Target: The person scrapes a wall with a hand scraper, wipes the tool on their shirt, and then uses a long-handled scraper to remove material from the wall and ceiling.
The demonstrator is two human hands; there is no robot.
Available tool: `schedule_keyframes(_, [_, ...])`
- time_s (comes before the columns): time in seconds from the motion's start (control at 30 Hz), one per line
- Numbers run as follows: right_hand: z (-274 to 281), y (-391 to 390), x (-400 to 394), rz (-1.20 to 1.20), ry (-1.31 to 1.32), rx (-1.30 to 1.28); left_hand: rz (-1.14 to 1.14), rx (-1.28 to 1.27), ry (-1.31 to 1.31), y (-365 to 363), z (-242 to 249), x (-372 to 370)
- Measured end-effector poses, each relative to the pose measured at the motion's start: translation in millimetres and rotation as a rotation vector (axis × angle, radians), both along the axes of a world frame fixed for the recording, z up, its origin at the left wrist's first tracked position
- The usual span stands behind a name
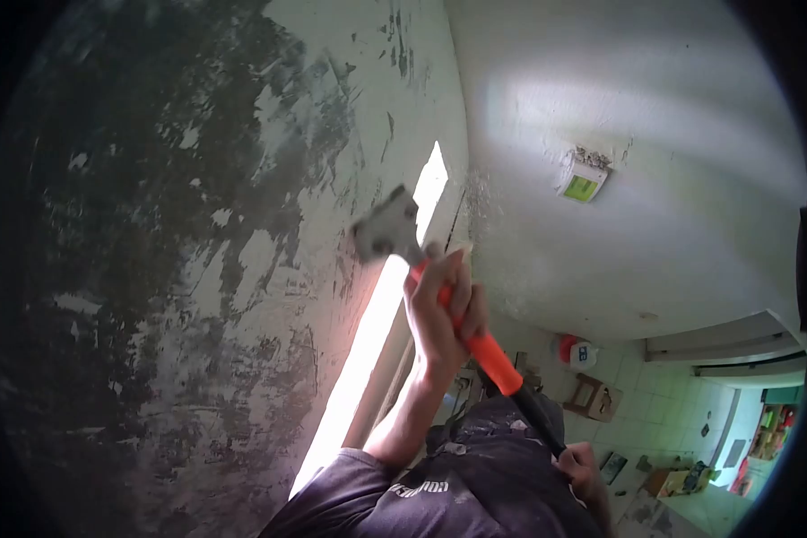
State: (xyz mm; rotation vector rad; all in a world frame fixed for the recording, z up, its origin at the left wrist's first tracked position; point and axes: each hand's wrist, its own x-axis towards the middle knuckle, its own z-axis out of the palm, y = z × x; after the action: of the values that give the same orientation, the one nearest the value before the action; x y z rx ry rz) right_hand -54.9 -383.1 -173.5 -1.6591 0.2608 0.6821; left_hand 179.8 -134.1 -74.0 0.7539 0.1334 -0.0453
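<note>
A long-handled wall scraper (pixel 496 363) runs diagonally across the middle of the view, with a flat grey metal head (pixel 387 224) and an orange and black handle. My left hand (pixel 444 309) is wrapped round the orange part, just below the head. Lower right, my right hand (pixel 581 471) grips the black end of the handle near my body. The slightly blurred head overlaps the wall (pixel 318 224) on the left, where dark patches show between remnants of pale coating.
A narrow bright opening (pixel 368 359) runs beside the patchy wall. A box with a green panel (pixel 583 186) is fixed to the pale wall at right. Below stand a red and white bucket (pixel 583 354), a wooden stool (pixel 594 397) and an open cardboard box (pixel 671 482) on the tiled floor.
</note>
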Motion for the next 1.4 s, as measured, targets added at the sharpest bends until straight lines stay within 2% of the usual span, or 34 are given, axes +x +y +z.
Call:
schedule_keyframes(0.03, [-18, -7, -9, -0.001, 0.006, 0.006, 0.003, -0.004, 0.023, 2, -6, -7])
schedule_keyframes(0.07, [-38, -10, -17, -0.028, -0.104, -0.089, 0.003, 0.001, 0.028, 4, -8, -5])
schedule_keyframes(0.17, [-7, -7, 13, -0.042, 0.01, -0.081, -0.049, -0.029, 0.003, 4, -11, 1])
schedule_keyframes(0.23, [-15, -14, 13, -0.016, -0.113, -0.035, -0.016, -0.063, 0.014, 0, -12, 0])
schedule_keyframes(0.3, [-28, -7, 12, 0.02, -0.164, -0.073, -0.005, -0.067, -0.002, 2, -15, -5])
schedule_keyframes(0.4, [-62, -1, 17, 0.014, -0.411, -0.162, 0.011, -0.013, 0.004, 9, -21, -15])
schedule_keyframes(0.5, [-74, 5, 23, 0.029, -0.406, -0.157, 0.022, 0.007, 0.035, 15, -24, -20])
schedule_keyframes(0.57, [-72, 14, 30, 0.072, -0.425, -0.142, 0.012, 0.009, 0.072, 18, -15, -16])
schedule_keyframes(0.63, [-74, 25, 50, -0.01, -0.461, -0.056, 0.01, 0.092, -0.029, 15, -1, 5])
schedule_keyframes(0.67, [-74, 31, 63, -0.026, -0.45, 0.012, 0.002, 0.027, -0.045, 12, 8, 20])
schedule_keyframes(0.7, [-96, 27, 54, -0.023, -0.447, 0.007, 0.016, 0.084, -0.073, 12, 18, 30])
schedule_keyframes(0.73, [-105, 30, 52, -0.037, -0.555, -0.095, 0.027, 0.105, -0.088, 11, 13, 27])
schedule_keyframes(0.77, [-104, 20, 52, 0.018, -0.487, -0.074, 0.036, 0.131, -0.112, 10, 6, 22])
schedule_keyframes(0.8, [-77, 20, 62, 0.073, -0.418, -0.057, 0.049, 0.095, -0.109, 10, -2, 10])
schedule_keyframes(0.87, [-66, 7, 56, 0.103, -0.42, -0.082, 0.052, 0.015, -0.029, 15, -16, -11])
schedule_keyframes(0.9, [-70, 1, 49, 0.138, -0.406, -0.118, 0.045, 0.023, -0.025, 14, -11, -8])
schedule_keyframes(0.93, [-80, 5, 50, 0.052, -0.511, -0.123, 0.043, 0.024, -0.017, 12, -1, -2])
schedule_keyframes(0.97, [-88, 7, 57, 0.049, -0.508, -0.123, 0.042, 0.021, -0.01, 10, 4, 6])
schedule_keyframes(1.03, [-82, 7, 86, 0.094, -0.439, 0.007, 0.044, 0.041, -0.06, 8, 16, 22])
schedule_keyframes(1.07, [-85, 12, 79, -0.018, -0.539, -0.068, 0.094, 0.029, -0.017, 7, 13, 13])
schedule_keyframes(1.1, [-87, 11, 71, -0.003, -0.685, -0.165, 0.133, 0.024, 0.008, 7, 7, 4])
schedule_keyframes(1.17, [-115, -15, 44, 0.114, -0.557, -0.116, 0.117, -0.015, -0.066, 14, -24, -18])
schedule_keyframes(1.2, [-109, -14, 51, 0.115, -0.566, -0.111, 0.069, -0.001, -0.012, 16, -17, -20])
schedule_keyframes(1.27, [-97, -15, 57, 0.228, -0.411, -0.075, 0.076, 0.002, -0.038, 10, -6, -6])
schedule_keyframes(1.3, [-93, -8, 68, 0.226, -0.413, -0.082, 0.083, -0.003, -0.068, 9, 4, 9])
schedule_keyframes(1.37, [-74, 17, 92, 0.089, -0.387, 0.15, -0.004, 0.18, -0.202, 10, 31, 42])
schedule_keyframes(1.4, [-51, 27, 99, 0.063, -0.322, 0.148, 0.016, 0.171, -0.172, 8, 31, 40])
